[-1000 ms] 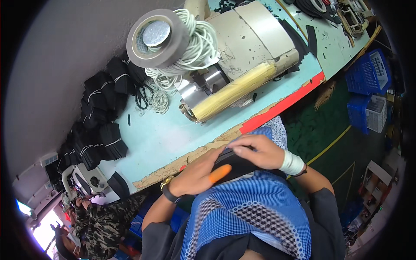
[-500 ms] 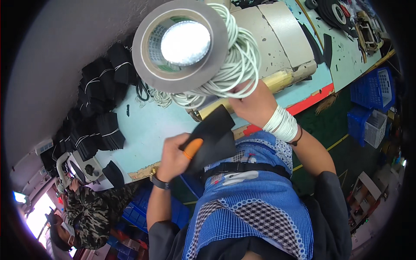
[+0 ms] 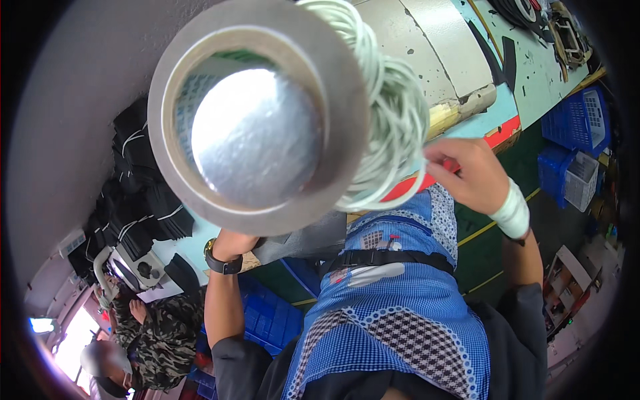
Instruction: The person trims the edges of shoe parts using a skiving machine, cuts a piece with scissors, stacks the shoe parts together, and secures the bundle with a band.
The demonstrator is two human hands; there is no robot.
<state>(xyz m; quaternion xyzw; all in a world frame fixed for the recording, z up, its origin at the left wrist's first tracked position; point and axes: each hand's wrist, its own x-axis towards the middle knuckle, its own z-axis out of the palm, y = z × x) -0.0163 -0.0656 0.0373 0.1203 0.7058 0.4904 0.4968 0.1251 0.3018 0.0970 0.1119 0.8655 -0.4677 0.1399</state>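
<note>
A large grey-brown tape roll [image 3: 347,100] with a shiny silver disc [image 3: 257,140] in its core looms close in front, hiding much of the table. Beside its right rim hangs a thick bunch of white elastic bands [image 3: 400,120]. My right hand [image 3: 473,173] is at the bunch's right edge, thumb and fingertips closed on one band's loop. More white bands [image 3: 512,212] circle that wrist. My left hand [image 3: 235,245] sits under the roll, its fingers hidden, with a black fabric piece [image 3: 303,237] held beside it.
Banded stacks of black fabric [image 3: 133,207] line the table's left side near a white sewing machine [image 3: 137,267]. A co-worker in a camouflage sleeve [image 3: 163,340] sits there. A worn cream board [image 3: 427,53] lies on the table. Blue crates [image 3: 577,127] stand at right.
The tape roll looks larger and lower, now covering my left fingers. My right hand has moved right and down from the bunch, a band's loop at its fingertips. My left hand has shifted left.
</note>
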